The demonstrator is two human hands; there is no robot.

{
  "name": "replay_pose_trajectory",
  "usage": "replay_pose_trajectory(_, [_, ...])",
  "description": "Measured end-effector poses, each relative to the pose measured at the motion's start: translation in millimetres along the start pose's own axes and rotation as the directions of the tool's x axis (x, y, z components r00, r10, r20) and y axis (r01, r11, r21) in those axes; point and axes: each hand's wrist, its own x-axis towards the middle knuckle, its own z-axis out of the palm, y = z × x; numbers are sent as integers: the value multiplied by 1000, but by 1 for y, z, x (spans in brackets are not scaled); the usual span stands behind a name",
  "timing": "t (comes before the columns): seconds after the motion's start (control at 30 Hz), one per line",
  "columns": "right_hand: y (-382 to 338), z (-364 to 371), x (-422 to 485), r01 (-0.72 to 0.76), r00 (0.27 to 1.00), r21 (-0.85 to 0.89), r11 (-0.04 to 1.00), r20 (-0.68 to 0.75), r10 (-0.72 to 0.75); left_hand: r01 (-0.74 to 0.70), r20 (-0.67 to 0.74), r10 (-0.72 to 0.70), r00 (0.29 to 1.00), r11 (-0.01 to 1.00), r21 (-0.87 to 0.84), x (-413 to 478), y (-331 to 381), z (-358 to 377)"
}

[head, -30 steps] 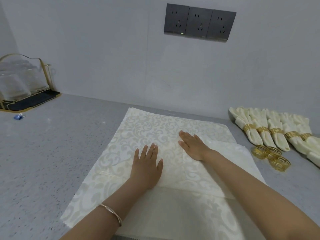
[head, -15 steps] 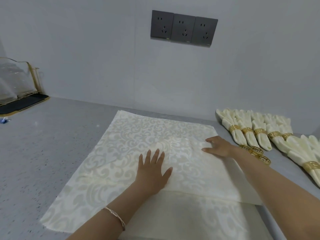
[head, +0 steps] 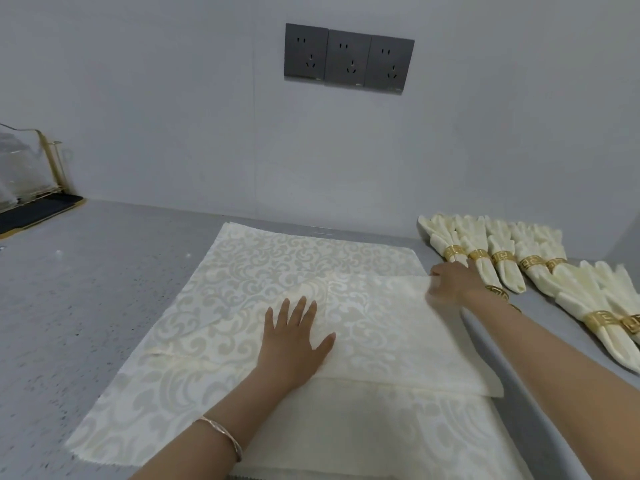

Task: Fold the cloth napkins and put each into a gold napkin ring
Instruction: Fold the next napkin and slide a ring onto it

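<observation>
Two hands on cream napkin (head: pixel 374 327): left hand (head: pixel 294 341) flat mid-cloth, right hand (head: pixel 453 282) gripping far-right corner.

L hand (head: pixel 296 344) flat, fingers spread, on folded napkin (head: pixel 381 337) atop the stack. R hand (head: pixel 450 284) at napkin's far right corner. Ringed napkins (head: pixel 502 258) lie to the right on counter (head: pixel 86 289).

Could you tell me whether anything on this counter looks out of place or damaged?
Only small things: the spread cloth's near-left edge looks frayed, and white specks dot the counter left of it.
</observation>
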Motion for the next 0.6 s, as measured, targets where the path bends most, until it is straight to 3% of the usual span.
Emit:
replay_pose_trajectory(0.1, [3,-7,-30,22,972,215,976,-232,29,-21,11,21,1000,1000,-5,1,0,1])
replay_pose_trajectory(0.17, [-13,-7,-58,117,933,387,915,-359,33,-61,8,61,998,998,-10,1,-1,1])
replay_pose_trajectory(0.3, [-74,17,-120,282,924,644,711,-382,-20,-145,5,145,989,989,-25,4,-3,3])
replay_pose_trajectory(0.43, [-115,51,-160,427,896,549,719,-364,-254,-159,10,160,987,985,-69,1,-3,0])
replay_pose_trajectory(0.6, [-122,68,-164,481,872,458,748,-335,-356,-170,29,174,984,980,-107,-3,-3,-5])
